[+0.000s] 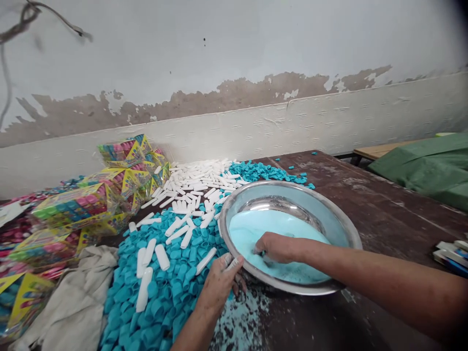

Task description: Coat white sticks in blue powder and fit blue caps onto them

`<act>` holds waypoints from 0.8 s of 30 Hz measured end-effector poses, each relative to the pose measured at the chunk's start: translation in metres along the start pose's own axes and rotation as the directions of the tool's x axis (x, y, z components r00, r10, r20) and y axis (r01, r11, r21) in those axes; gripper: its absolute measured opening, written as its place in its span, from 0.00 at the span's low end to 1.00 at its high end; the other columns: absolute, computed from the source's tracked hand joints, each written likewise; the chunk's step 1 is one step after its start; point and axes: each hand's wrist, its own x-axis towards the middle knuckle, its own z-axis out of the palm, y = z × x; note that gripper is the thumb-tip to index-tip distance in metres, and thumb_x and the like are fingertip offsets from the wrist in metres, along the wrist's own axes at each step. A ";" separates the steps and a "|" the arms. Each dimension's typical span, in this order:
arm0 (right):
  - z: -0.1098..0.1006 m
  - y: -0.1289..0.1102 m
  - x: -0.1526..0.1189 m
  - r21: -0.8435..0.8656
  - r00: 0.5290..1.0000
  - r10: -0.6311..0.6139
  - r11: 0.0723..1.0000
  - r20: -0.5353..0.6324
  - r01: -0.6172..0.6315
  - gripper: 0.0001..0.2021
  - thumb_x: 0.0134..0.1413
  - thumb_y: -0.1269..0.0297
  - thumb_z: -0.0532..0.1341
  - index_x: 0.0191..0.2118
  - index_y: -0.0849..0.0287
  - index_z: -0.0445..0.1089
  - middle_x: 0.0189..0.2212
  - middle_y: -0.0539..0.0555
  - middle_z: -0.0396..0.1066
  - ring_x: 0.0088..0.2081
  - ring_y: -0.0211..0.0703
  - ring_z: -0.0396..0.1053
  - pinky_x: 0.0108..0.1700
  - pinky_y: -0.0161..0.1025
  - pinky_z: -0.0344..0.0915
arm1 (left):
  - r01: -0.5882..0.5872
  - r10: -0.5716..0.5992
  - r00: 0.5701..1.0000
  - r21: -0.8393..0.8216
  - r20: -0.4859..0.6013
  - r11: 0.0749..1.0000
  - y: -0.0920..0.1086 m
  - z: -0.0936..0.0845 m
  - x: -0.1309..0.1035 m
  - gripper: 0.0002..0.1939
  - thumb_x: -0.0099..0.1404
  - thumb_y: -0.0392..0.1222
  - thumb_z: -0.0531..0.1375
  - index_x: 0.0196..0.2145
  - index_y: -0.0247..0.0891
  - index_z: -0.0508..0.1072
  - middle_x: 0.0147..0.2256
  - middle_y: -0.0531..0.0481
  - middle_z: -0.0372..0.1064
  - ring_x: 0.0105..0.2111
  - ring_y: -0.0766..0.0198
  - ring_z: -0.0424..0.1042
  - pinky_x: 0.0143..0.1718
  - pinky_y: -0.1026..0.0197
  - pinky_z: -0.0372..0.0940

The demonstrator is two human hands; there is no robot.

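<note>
A wide metal bowl (349, 229) holds pale blue powder (278, 222). My right hand (276, 246) reaches into it from the right, its fingers curled and partly sunk in the powder; what they hold, if anything, is hidden. Close against the bowl's near left rim is my left hand (221, 278), with fingers bent inward and pale powder on them. I cannot make out whether something small sits between these fingers. Beside it spreads a heap of teal plastic caps (164, 273), with white plastic tubes (144, 290) lying on top.
More white tubes (201, 173) and teal caps (259, 170) lie behind the bowl. Packed boxes in clear wrap (73, 204) are stacked at left, near a grey cloth (76, 302). Spilled powder (241, 321) marks the dark table (395, 229). A green cover (427, 165) stands at right.
</note>
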 end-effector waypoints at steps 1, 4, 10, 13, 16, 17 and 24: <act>-0.003 0.001 0.000 0.020 1.000 -0.009 1.000 0.029 0.009 0.03 0.37 0.73 0.58 0.23 0.60 0.69 0.18 0.45 0.66 0.25 0.37 0.64 0.30 0.33 0.61 | 0.003 -0.003 1.000 -0.019 0.001 1.000 0.000 0.000 0.000 0.18 0.56 0.56 0.54 0.28 0.36 0.63 0.19 0.56 0.61 0.16 0.64 0.67 0.14 0.66 0.53; -0.016 0.006 -0.003 0.147 0.993 -0.051 0.989 0.109 0.035 0.08 0.43 0.63 0.57 0.28 0.62 0.70 0.20 0.46 0.67 0.25 0.35 0.65 0.28 0.31 0.62 | 0.019 -0.020 1.000 -0.063 -0.016 0.998 -0.001 0.002 0.000 0.17 0.55 0.55 0.56 0.29 0.35 0.64 0.20 0.55 0.63 0.15 0.65 0.66 0.13 0.67 0.52; -0.031 0.009 -0.014 -0.235 1.000 -0.021 0.972 0.011 0.023 0.06 0.37 0.75 0.59 0.24 0.60 0.70 0.22 0.48 0.69 0.28 0.39 0.67 0.32 0.34 0.61 | 0.021 -0.024 0.999 -0.079 -0.030 0.997 -0.001 0.005 -0.001 0.18 0.55 0.55 0.55 0.29 0.36 0.63 0.20 0.54 0.65 0.15 0.67 0.65 0.13 0.67 0.52; -0.019 0.005 -0.011 -0.388 0.997 0.009 0.921 -0.079 -0.039 0.13 0.33 0.84 0.56 0.12 0.60 0.61 0.17 0.52 0.67 0.28 0.44 0.68 0.36 0.40 0.59 | 0.021 -0.023 0.999 -0.066 -0.033 0.998 -0.001 0.004 -0.001 0.18 0.55 0.55 0.56 0.29 0.36 0.63 0.20 0.54 0.65 0.15 0.67 0.65 0.13 0.67 0.52; -0.002 -0.002 -0.006 -0.375 0.996 0.010 0.926 -0.094 -0.045 0.18 0.32 0.87 0.54 0.08 0.58 0.54 0.13 0.51 0.63 0.27 0.43 0.67 0.36 0.41 0.58 | 0.023 -0.025 0.999 -0.070 -0.026 0.997 -0.002 0.004 -0.001 0.17 0.55 0.55 0.55 0.29 0.36 0.63 0.21 0.52 0.66 0.16 0.65 0.66 0.13 0.67 0.52; 0.002 -0.005 -0.004 -0.361 0.996 0.002 0.932 -0.091 -0.035 0.18 0.33 0.86 0.54 0.08 0.58 0.54 0.13 0.51 0.63 0.26 0.42 0.66 0.36 0.40 0.58 | 0.021 -0.023 0.999 -0.076 -0.023 0.997 -0.002 0.004 -0.001 0.17 0.55 0.55 0.55 0.28 0.36 0.63 0.21 0.52 0.67 0.16 0.65 0.66 0.13 0.67 0.52; -0.018 -0.001 0.000 -0.010 0.986 -0.060 0.998 0.154 0.062 0.05 0.39 0.69 0.59 0.27 0.59 0.71 0.20 0.44 0.67 0.24 0.35 0.63 0.27 0.30 0.60 | 0.016 -0.016 1.000 -0.097 0.002 0.995 0.000 0.004 -0.001 0.16 0.57 0.54 0.55 0.28 0.36 0.64 0.19 0.52 0.67 0.16 0.65 0.66 0.14 0.67 0.52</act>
